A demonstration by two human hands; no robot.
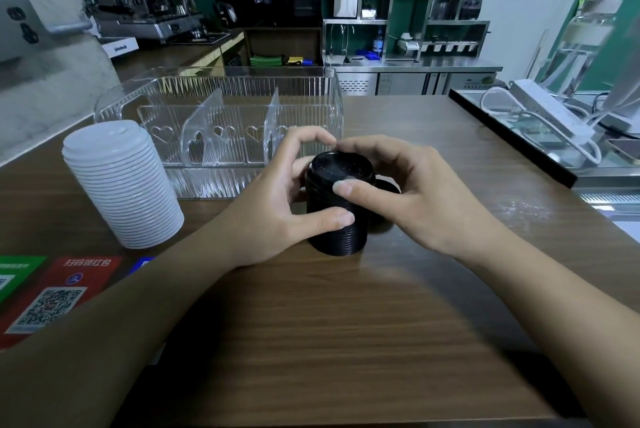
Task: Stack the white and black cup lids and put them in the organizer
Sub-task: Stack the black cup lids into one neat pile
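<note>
Holding the black lid stack point(334, 209) on the wooden table point(311, 323), right in front of the clear organizer point(221, 109). From my head cam: my left hand point(277, 199) is wrapped around its left side, thumb pressed on the ribbed lower part, fingers curled over the top rim. My right hand point(408, 195) comes in from the other side, thumb on the top lid, fingers curled round the back. One more black lid seems to peek out behind the stack, hard to tell.

These feel like thin plastic to me: super light, a bit slick, and the column will probably shear sideways if I squeeze only the middle. I'd grab low and cap the top so it moves as one piece.

The white lid stack point(123, 185) stands alone to the left, leaning slightly, untouched. The organizer's compartments look empty.
</note>
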